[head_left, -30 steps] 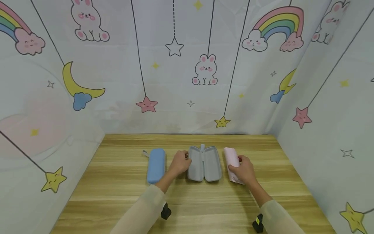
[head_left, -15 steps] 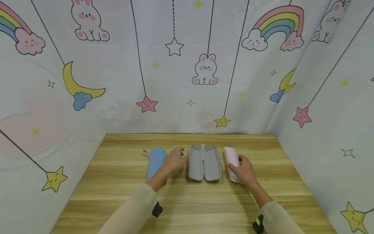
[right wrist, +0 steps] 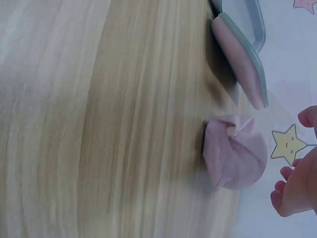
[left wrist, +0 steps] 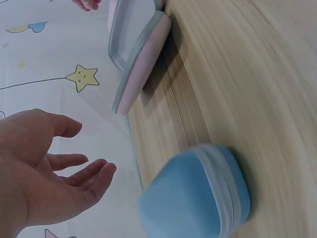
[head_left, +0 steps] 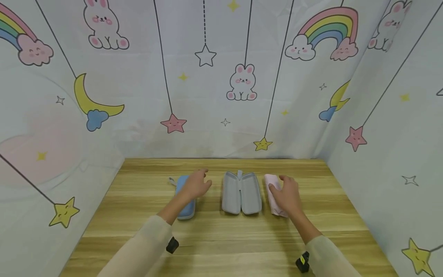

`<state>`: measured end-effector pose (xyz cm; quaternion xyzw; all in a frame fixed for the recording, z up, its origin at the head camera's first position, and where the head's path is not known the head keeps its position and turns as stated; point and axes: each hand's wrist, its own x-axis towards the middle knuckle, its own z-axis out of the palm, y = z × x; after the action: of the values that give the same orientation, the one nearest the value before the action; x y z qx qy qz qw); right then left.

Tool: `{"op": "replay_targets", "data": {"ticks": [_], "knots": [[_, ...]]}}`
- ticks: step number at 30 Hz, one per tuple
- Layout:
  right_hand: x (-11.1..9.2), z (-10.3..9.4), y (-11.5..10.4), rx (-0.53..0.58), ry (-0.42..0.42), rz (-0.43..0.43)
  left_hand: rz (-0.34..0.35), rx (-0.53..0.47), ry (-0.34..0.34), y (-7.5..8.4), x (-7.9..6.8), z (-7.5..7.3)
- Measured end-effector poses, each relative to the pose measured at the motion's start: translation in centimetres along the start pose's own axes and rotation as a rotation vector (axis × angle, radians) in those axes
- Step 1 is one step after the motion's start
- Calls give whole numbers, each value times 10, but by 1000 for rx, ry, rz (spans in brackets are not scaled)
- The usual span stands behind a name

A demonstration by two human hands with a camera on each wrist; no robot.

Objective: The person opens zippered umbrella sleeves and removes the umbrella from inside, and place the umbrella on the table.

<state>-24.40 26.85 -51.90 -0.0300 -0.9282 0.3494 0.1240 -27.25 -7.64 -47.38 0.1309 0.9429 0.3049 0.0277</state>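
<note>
My left hand (head_left: pixel 195 186) hovers above the blue zipped case (head_left: pixel 188 211), fingers spread loosely and holding nothing. In the left wrist view, the case's rounded end (left wrist: pixel 178 198) lies on the table, apart from the hand. At the middle, a hard case (head_left: pixel 250 194) lies unfolded, grey inner halves facing up and pink outside. To its right is a pink wrapped bundle (head_left: pixel 272 181), long and rounded, with a folded, gathered end (right wrist: pixel 235 151). Over that bundle is my right hand (head_left: pixel 290 194), fingers loosely curved; the right wrist view shows a gap between them.
The wooden table (head_left: pixel 225 246) ends at a printed cloth backdrop (head_left: pixel 138 96), which also rises on both sides. A small grey strap (head_left: pixel 172 181) sticks out from the blue case. Black wrist cameras (head_left: pixel 172 245) sit under both sleeves.
My left hand has drawn back from the open case, moving left over the blue one. The right hand has released the pink bundle and lifted slightly. All three objects stay in place.
</note>
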Motion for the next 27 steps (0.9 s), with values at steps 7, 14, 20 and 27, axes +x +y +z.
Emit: {"op": "replay_targets", "data": {"ticks": [7, 14, 20, 27], "knots": [[-3, 11, -22, 88, 38, -53, 10, 134, 48, -15, -6, -12], [-5, 22, -38, 127, 11, -100, -34, 144, 6, -38, -4, -26], [-5, 33, -49, 110, -3, -136, -69, 180, -15, -50, -5, -37], [-7, 47, -63, 142, -53, -178, -144, 116, -53, -66, -8, -43]]}}
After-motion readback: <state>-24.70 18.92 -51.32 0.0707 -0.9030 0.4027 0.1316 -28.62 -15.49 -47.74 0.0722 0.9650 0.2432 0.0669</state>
